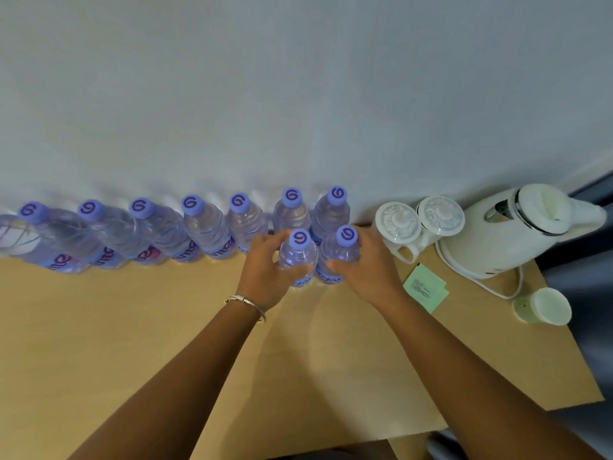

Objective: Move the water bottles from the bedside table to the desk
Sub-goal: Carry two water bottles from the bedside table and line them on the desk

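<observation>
Two clear water bottles with purple caps stand upright on the wooden desk [132, 327], in front of a row. My left hand [265, 270] grips the left bottle [298, 250] around its body. My right hand [365, 267] grips the right bottle [343, 249] the same way. Behind them, several more bottles of the same kind [205, 224] line the wall from the left edge to just behind my hands. A bracelet sits on my left wrist.
Two white lidded mugs [414, 224] stand right of the bottles, with a white electric kettle [517, 227] and its cord beyond. Green packets [424, 287] and a small white cup [544, 307] lie near the desk's right edge. A grey wall rises behind.
</observation>
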